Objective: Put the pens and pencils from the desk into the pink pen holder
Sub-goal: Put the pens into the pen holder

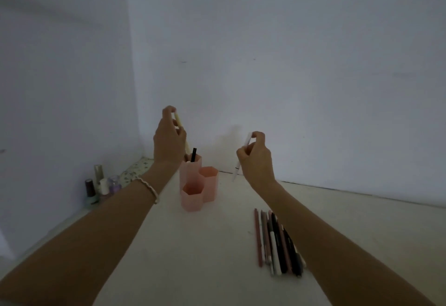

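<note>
1. Above the rear, tallest cell of the pink pen holder point(191, 200), a pale yellow pencil point(178, 122) hangs near upright. The left hand point(169, 141) pinches its upper shaft with the fingers curled on it. That hand hides the lower end, so entry into the cell cannot be confirmed.
2. Right of the holder and apart from it, the right hand point(257, 158) has thumb and fingers clamped round a white pen point(237, 169), tilted and off the desk point(217, 257).
3. Assessment: both items appear light, stiff and smooth-sided, so liable to slip or roll. A pinch near the upper end suits a straight drop. The holder looks like light plastic and may tip if struck at the rim.
4. A black pen point(193, 154) stands in that same tall cell.
5. Loose pens and pencils point(277, 243) lie side by side on the desk, right of the holder and nearer the person.
6. Left of the holder, by the wall, stand small bottles point(101, 187).
</note>
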Action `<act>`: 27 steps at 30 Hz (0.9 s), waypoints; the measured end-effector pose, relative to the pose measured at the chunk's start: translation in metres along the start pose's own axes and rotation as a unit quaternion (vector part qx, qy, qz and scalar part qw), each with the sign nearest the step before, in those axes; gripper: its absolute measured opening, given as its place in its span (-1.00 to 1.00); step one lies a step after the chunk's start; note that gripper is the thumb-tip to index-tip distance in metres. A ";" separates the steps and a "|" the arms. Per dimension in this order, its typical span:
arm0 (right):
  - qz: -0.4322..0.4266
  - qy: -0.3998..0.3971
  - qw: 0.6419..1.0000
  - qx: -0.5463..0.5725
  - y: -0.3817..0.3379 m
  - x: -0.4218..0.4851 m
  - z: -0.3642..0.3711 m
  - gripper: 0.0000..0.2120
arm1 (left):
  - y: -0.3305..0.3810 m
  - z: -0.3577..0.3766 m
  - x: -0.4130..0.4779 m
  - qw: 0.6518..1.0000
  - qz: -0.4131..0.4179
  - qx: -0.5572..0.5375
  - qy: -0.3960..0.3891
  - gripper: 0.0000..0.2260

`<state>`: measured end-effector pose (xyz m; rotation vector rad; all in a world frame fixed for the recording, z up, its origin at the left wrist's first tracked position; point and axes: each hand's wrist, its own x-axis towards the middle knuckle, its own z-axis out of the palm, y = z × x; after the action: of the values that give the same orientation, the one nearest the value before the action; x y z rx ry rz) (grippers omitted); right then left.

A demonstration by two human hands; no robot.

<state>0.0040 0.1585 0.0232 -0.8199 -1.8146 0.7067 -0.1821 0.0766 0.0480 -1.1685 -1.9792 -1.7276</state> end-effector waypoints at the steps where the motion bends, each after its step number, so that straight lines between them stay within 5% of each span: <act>1: -0.015 0.007 1.000 0.020 -0.001 0.002 0.005 -0.65 | -0.007 0.004 -0.001 1.000 0.000 0.011 -0.020 -0.61; 4: -0.076 0.033 0.996 0.042 -0.004 0.006 0.022 -0.59 | -0.025 0.013 -0.006 0.994 0.001 0.085 -0.074 -0.71; 7: -0.106 0.042 0.992 0.053 -0.009 0.011 0.038 -0.64 | -0.038 0.014 -0.008 0.976 0.014 0.217 -0.020 -0.72; 12: -0.106 0.039 0.992 0.056 -0.017 0.023 0.067 -0.69 | -0.044 0.001 0.001 0.986 -0.006 0.153 0.064 -0.73; 22: -0.103 -0.137 0.977 -0.128 -0.007 0.021 0.101 -0.71 | -0.016 -0.002 -0.006 0.999 0.008 0.045 0.019 -0.72; 27: -0.094 -0.029 0.987 -0.128 -0.009 0.021 0.071 -0.59 | 0.010 0.008 -0.022 0.999 0.016 0.037 0.005 -0.79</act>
<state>-0.0701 0.1617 0.0169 -0.7859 -2.0333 0.3844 -0.1588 0.0749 0.0385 -1.1599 -1.9889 -1.6272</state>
